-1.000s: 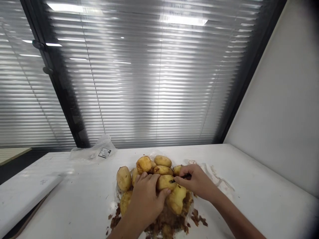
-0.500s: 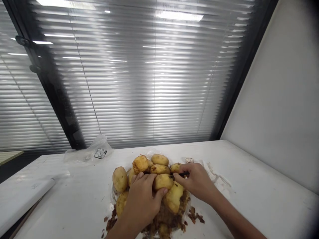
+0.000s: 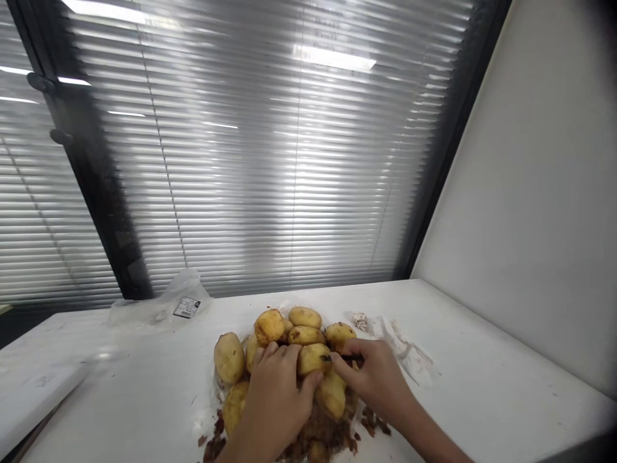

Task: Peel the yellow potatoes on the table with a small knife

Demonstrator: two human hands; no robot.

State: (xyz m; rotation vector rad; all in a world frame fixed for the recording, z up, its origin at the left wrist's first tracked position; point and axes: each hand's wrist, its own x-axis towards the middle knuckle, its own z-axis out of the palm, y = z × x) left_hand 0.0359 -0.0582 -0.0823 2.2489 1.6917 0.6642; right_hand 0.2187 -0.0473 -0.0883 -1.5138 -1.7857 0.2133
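My left hand [image 3: 277,395] is closed around a yellow potato [image 3: 310,361], its thumb along the near side. A slim black-handled tool [image 3: 355,357] is pinched in my right hand [image 3: 378,373]; its dark tip meets the potato's right end. Whether it is a peeler or a small knife I cannot tell. Just below lies a paler potato [image 3: 331,393], partly hidden by my right hand. Behind my hands several more potatoes [image 3: 305,317] are piled up, some with brown patches. Brown peelings [image 3: 322,427] lie beneath and in front of the pile.
A clear plastic bag with a label [image 3: 186,307] lies at the table's back left. Crumpled white tissue [image 3: 412,357] and a small whitish lump [image 3: 359,320] are on the right. A white flat object [image 3: 41,395] sits at the left edge. Blinds [image 3: 231,161] stand behind the white table [image 3: 491,360].
My right hand has come down and slightly left, bringing the tool's tip onto the potato's end. More of the potato behind it shows. The whole view has shifted slightly.
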